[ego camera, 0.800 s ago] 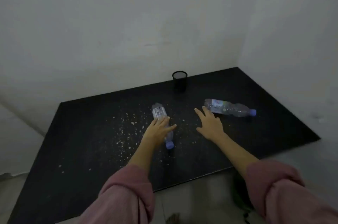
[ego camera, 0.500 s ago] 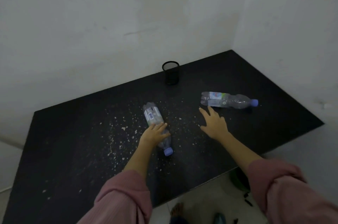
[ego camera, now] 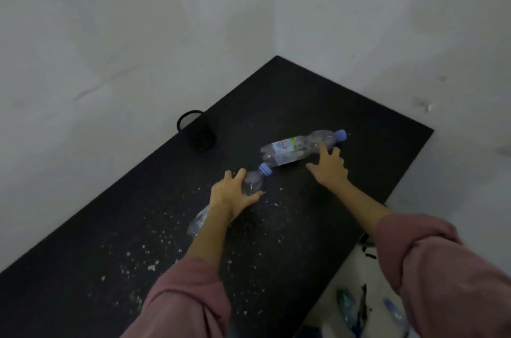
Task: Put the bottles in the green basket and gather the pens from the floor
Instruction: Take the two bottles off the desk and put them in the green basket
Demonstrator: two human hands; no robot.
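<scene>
Two clear plastic bottles with blue caps lie on a black table (ego camera: 373, 127). My left hand (ego camera: 231, 195) is closed over the near bottle (ego camera: 255, 181), whose cap points away from me toward the other bottle. My right hand (ego camera: 329, 169) is spread, with its fingertips touching the side of the far bottle (ego camera: 287, 148), which has a white and green label. On the floor at the lower right lie dark pens (ego camera: 369, 255) and two more bottles (ego camera: 345, 303). I see no green basket.
A black mesh cup (ego camera: 197, 130) stands at the table's far edge against the white wall. Pale crumbs are scattered over the table's near left part. Walls close off the table's back and right sides. The floor shows past the table's right front edge.
The near bottle has turned under my left hand, so its cap now points away from me. My right hand has moved forward onto the far bottle. The view has swung to the left.
</scene>
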